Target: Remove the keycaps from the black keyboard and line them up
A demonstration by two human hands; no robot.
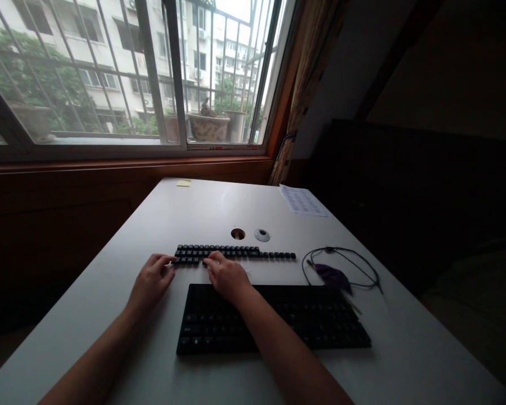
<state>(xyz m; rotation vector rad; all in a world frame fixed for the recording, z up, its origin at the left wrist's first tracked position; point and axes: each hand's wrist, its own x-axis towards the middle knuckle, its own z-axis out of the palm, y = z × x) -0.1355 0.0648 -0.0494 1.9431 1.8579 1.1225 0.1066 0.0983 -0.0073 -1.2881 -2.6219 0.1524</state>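
Loose black keycaps [219,248] lie in rows on the white table. My left hand [150,279] rests at the left end of these rows, its index fingertip against the end keycap of the nearest row. Its thumb and fingers are apart, with nothing held between them. Reaching over the keyboard, my right hand [227,275] has its thumb and fingers pinched on a keycap [204,262] in the nearest row, just right of a short run of keycaps. A black keyboard [303,320] lies in front of the rows, partly hidden under my right forearm.
A black cable [369,264] loops on the right around a dark purple cloth-like item [332,277]. Behind the keycaps are a cable hole [238,234] and a round white cover [262,235]. A printed paper [302,201] and a yellow sticky note [183,183] lie near the far edge.
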